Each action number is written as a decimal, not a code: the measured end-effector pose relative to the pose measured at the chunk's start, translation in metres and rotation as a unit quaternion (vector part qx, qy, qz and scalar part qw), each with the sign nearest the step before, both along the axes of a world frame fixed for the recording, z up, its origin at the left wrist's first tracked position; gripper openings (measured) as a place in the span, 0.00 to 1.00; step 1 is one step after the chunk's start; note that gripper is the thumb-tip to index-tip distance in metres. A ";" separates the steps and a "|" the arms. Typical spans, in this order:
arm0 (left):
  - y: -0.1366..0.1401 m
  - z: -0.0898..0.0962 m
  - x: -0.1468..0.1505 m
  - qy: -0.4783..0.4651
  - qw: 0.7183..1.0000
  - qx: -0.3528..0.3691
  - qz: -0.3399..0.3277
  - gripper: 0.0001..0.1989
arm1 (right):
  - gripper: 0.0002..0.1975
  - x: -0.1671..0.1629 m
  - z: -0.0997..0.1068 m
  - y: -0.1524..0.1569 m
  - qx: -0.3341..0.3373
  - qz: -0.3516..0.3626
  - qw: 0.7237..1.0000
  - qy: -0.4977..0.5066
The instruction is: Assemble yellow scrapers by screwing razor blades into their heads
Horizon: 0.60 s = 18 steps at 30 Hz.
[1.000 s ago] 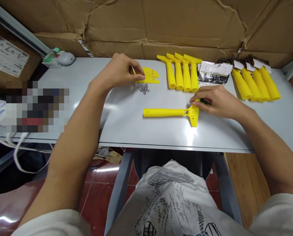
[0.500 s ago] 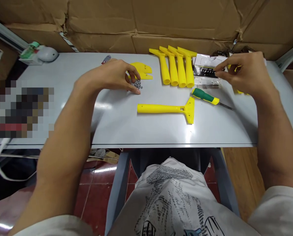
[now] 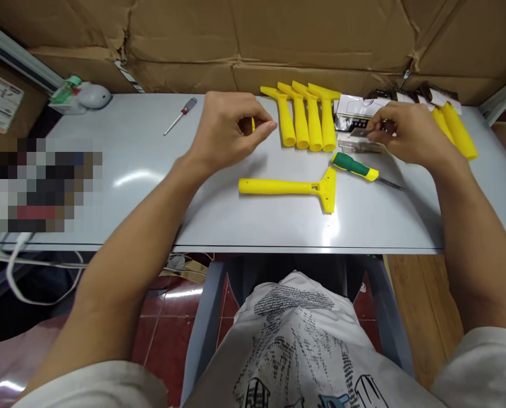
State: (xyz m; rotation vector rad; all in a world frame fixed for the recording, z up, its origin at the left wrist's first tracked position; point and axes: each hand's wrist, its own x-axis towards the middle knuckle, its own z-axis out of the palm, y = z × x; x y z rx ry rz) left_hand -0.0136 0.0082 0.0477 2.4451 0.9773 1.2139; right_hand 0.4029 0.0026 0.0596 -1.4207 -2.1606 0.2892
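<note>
Yellow scraper handle (image 3: 278,187), one: flat mid-desk (image 3: 219,226), head to the right. Metal strip (image 3: 358,132), one: pinched in right hand (image 3: 414,130), probably for control of a thin piece; none showed there earlier. Left hand (image 3: 231,130): fingertips together, contents indeterminable; raised from screws, now hidden. Green-yellow screwdriver (image 3: 354,166): beside head, seemingly for reach.

1. Left of the left fingers (image 3: 259,110), the counter (image 3: 142,153) is open, save for a small screwdriver (image 3: 188,106).
2. Just right of them, four yellow scraper handles (image 3: 314,122) block sideways passage.
3. From the right fingers (image 3: 384,112), a metal blade (image 3: 358,132) juts leftward; a green-yellow screwdriver (image 3: 354,166) obstructs their near side.
4. Bodyward of both, beyond a lone scraper handle (image 3: 278,187), runs an open strip.
</note>
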 end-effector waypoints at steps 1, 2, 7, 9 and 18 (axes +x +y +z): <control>-0.006 0.000 0.006 -0.026 1.000 -0.012 0.003 0.23 | 0.18 -0.005 0.004 -0.006 0.014 -0.002 0.999 0.029; -0.012 0.001 0.013 -0.052 0.998 -0.035 -0.001 0.23 | 0.23 -0.013 0.007 -0.013 0.018 0.001 0.997 0.076; -0.046 0.005 0.043 -0.151 0.964 -0.206 -0.073 0.29 | 0.39 -0.070 0.011 -0.056 -0.104 0.102 0.942 0.302; -0.055 0.005 0.051 -0.165 0.946 -0.258 -0.108 0.34 | 0.37 -0.088 0.008 -0.071 -0.124 0.136 0.940 0.289; -0.067 0.004 0.061 -0.202 0.907 -0.332 -0.161 0.33 | 0.30 -0.102 -0.002 -0.084 -0.126 0.169 0.937 0.278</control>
